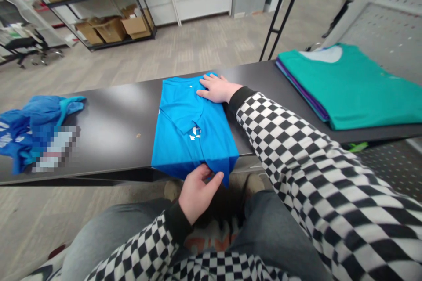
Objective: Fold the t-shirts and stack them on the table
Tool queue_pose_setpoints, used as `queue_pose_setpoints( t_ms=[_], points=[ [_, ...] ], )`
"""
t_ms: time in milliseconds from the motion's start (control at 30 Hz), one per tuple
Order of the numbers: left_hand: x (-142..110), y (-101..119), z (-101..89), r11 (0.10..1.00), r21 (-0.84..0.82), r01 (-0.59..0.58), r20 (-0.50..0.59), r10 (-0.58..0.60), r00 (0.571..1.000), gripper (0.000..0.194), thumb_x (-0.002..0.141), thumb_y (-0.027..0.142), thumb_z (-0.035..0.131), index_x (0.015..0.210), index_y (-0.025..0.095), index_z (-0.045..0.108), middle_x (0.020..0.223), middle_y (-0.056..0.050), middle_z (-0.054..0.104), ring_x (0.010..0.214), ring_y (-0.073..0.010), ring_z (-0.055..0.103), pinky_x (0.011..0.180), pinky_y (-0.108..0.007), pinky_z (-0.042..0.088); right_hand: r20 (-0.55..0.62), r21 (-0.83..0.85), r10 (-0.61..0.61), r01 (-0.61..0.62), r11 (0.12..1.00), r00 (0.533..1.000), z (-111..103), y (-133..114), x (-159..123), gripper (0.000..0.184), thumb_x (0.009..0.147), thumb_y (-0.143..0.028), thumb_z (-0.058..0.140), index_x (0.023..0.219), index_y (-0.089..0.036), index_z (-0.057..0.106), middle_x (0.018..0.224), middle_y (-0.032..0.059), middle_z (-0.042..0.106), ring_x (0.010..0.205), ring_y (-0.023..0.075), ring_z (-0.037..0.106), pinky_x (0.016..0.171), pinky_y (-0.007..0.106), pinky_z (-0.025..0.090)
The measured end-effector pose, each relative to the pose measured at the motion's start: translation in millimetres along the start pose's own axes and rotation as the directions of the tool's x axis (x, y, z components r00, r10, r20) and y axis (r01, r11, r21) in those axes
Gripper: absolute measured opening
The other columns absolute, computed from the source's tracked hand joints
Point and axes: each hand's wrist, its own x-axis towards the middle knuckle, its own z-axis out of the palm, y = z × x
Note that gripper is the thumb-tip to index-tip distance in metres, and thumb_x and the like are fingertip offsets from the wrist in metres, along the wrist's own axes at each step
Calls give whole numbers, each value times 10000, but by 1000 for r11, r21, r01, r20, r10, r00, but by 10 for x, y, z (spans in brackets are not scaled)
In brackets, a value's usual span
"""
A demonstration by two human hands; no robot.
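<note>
A bright blue T-shirt lies partly folded on the dark table, its sides turned inward and a white print showing near the middle. Its lower end hangs over the table's front edge. My right hand rests flat on the far right corner of the shirt, fingers spread. At the hanging end, my left hand has its thumb in front of the cloth and its fingers curled at the hem, some of them hidden by the fabric.
Folded shirts, a teal one on top, are stacked on the right of the dark table. Crumpled blue clothing lies at the left beside a blurred-out item. Beyond stand a shelf with cardboard boxes and a black metal frame.
</note>
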Motion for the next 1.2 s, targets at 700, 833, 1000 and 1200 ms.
queue_pose_setpoints(
  t_ms=[700, 833, 1000, 1200],
  points=[
    [-74, -559, -58, 995, -76, 65, -124, -74, 989, 404, 943, 613, 853, 1027, 218, 879, 1058, -108, 881, 1013, -312, 821, 1030, -455, 633, -32, -8, -44, 43, 999, 999, 101, 136, 99, 727, 1124, -700, 446, 1640, -205, 575, 1815, 161, 439, 1702, 492, 325, 1363, 786, 227],
    [-111, -695, -140, 998, -57, 28, -122, -35, 992, 364, 944, 578, 865, 1023, 223, 880, 1051, -111, 876, 1013, -307, 814, 1031, -435, 625, -25, -3, -32, 32, 999, 999, 90, 113, 87, 722, 1128, -685, 454, 1638, -189, 581, 1821, 171, 428, 1703, 494, 319, 1366, 785, 218],
    [-140, -533, -163, 989, -142, -42, -81, 31, 996, 460, 938, 625, 864, 1133, 208, 860, 1024, -108, 853, 976, -284, 787, 953, -397, 622, -34, 28, -42, 43, 999, 999, 98, 108, 83, 732, 1125, -675, 476, 1651, -174, 571, 1822, 189, 426, 1703, 497, 311, 1369, 797, 178],
    [-202, -201, -260, 996, -15, -88, -183, 83, 979, 508, 1054, 560, 765, 732, 184, 650, 672, 26, 522, 660, -127, 465, 649, -260, 418, -52, 73, -48, 52, 996, 997, 132, 158, 107, 733, 1115, -682, 500, 1637, -178, 602, 1825, 196, 429, 1696, 515, 320, 1369, 806, 165]
  ],
)
